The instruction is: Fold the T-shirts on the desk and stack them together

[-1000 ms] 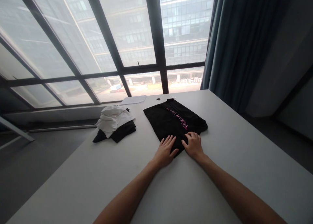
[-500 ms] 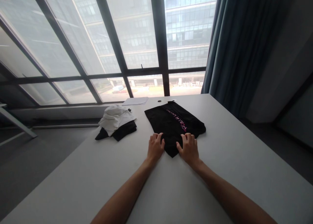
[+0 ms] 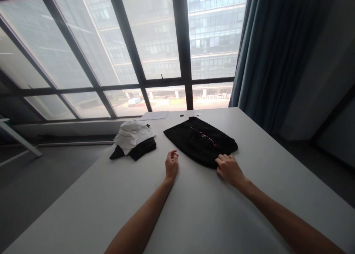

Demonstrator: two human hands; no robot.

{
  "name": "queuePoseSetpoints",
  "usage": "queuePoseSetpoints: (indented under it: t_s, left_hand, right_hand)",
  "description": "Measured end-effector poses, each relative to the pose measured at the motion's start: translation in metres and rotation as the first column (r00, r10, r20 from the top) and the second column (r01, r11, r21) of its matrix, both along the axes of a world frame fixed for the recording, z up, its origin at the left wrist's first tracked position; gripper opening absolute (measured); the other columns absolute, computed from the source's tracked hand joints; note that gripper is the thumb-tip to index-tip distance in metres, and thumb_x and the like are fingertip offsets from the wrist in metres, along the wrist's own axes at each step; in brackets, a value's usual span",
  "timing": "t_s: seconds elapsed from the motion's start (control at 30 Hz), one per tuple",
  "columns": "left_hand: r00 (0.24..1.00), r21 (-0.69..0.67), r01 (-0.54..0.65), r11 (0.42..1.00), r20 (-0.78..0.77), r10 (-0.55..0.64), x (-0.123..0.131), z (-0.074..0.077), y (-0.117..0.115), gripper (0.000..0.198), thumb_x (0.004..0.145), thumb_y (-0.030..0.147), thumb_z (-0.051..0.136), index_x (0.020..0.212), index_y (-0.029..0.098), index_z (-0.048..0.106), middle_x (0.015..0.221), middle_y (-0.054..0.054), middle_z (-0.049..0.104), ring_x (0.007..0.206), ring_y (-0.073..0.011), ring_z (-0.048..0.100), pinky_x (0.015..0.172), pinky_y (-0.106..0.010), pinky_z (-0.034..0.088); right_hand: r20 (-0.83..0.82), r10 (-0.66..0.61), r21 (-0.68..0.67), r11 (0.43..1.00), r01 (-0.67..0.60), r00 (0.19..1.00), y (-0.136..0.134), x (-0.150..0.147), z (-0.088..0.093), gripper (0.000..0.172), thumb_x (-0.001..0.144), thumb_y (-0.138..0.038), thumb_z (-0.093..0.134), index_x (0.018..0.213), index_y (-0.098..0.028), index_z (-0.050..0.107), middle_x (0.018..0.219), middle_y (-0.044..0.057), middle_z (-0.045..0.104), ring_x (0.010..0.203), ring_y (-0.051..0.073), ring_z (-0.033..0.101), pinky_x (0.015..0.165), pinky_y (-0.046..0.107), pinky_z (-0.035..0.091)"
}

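Note:
A black garment, which looks like a T-shirt (image 3: pixel 194 139), lies folded on the white table with small pink lettering across its upper face. My right hand (image 3: pixel 229 169) is closed on its near right edge, fingertips pinching the cloth. Just off the garment's near left side, my left hand (image 3: pixel 172 163) hovers low over the table with fingers loosely curled and apart, and nothing shows in it. The garment's near edge now forms a smooth curve between the hands.
To the left sits a pile with a crumpled white cloth (image 3: pixel 131 135) over black cloth (image 3: pixel 142 149). Papers (image 3: pixel 154 115) lie at the table's (image 3: pixel 188 217) far edge, beside a round dark cable hole (image 3: pixel 182 115). Windows and a blue curtain (image 3: pixel 255 61) stand behind.
My left hand has let go of the garment and drawn slightly left. My right hand has moved right along the edge, and the pointed near corner has gone from sight.

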State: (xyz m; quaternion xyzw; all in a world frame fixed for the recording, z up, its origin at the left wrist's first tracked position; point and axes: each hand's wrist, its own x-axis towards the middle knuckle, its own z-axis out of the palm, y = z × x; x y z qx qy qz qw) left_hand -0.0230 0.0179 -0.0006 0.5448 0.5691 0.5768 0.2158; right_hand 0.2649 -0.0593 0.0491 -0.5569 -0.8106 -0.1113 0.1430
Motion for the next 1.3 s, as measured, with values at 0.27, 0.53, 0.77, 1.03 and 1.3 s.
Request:
queuePoseSetpoints:
  t_s: [0.27, 0.53, 0.77, 1.03, 1.3]
  left_hand:
    - [0.972, 0.133, 0.031, 0.991, -0.233, 0.001, 0.004, 0.007, -0.006, 0.022, 0.090, 0.022, 0.046, 0.100, 0.021, 0.066, 0.097, -0.007, 0.069, 0.092, -0.0227, 0.066, 0.086, -0.037, 0.053]
    - [0.661, -0.025, 0.189, 0.982, -0.736, -0.146, -0.006, 0.015, 0.031, 0.040, 0.095, 0.031, 0.053, 0.133, 0.027, 0.062, 0.146, -0.010, 0.056, 0.144, -0.0307, 0.041, 0.118, -0.054, 0.030]
    - [0.453, -0.284, 0.118, 0.952, -0.837, -0.306, -0.026, -0.001, 0.048, 0.052, 0.099, 0.051, 0.047, 0.148, 0.033, 0.050, 0.161, -0.010, 0.038, 0.151, -0.0360, 0.027, 0.117, -0.061, 0.024]
    - [0.444, -0.196, 0.153, 0.969, -0.862, -0.245, -0.034, 0.013, 0.051, 0.040, 0.105, 0.041, 0.038, 0.132, 0.029, 0.064, 0.139, -0.009, 0.061, 0.128, -0.0279, 0.056, 0.106, -0.044, 0.044]
    - [0.469, -0.167, 0.118, 0.979, -0.859, -0.204, -0.010, 0.049, 0.122, 0.038, 0.097, 0.022, 0.048, 0.131, 0.018, 0.064, 0.133, -0.014, 0.066, 0.120, -0.0287, 0.061, 0.104, -0.041, 0.045]
  right_hand:
    - [-0.038, -0.397, 0.117, 0.910, 0.398, 0.917, -0.023, 0.125, 0.001, 0.029, 0.084, -0.009, 0.048, 0.097, -0.019, 0.072, 0.104, 0.014, 0.070, 0.097, 0.030, 0.060, 0.083, 0.044, 0.039]
    - [-0.192, -0.327, 0.029, 0.941, 0.338, 0.925, -0.009, 0.102, -0.030, 0.038, 0.096, -0.023, 0.042, 0.122, -0.018, 0.069, 0.130, 0.013, 0.064, 0.119, 0.027, 0.057, 0.099, 0.038, 0.043]
    - [-0.141, -0.401, -0.103, 0.915, 0.389, 0.905, 0.003, 0.100, -0.067, 0.055, 0.101, -0.044, 0.042, 0.147, -0.016, 0.052, 0.155, 0.016, 0.047, 0.146, 0.031, 0.037, 0.119, 0.050, 0.026]
    - [-0.223, -0.371, -0.076, 0.929, 0.363, 0.902, -0.005, 0.098, -0.066, 0.052, 0.102, -0.044, 0.039, 0.142, -0.017, 0.058, 0.154, 0.013, 0.049, 0.147, 0.028, 0.036, 0.121, 0.050, 0.024]
    - [-0.250, -0.427, -0.047, 0.902, 0.429, 0.869, 0.042, 0.118, -0.034, 0.047, 0.097, -0.016, 0.037, 0.137, -0.012, 0.060, 0.151, 0.014, 0.053, 0.144, 0.027, 0.039, 0.120, 0.051, 0.023]
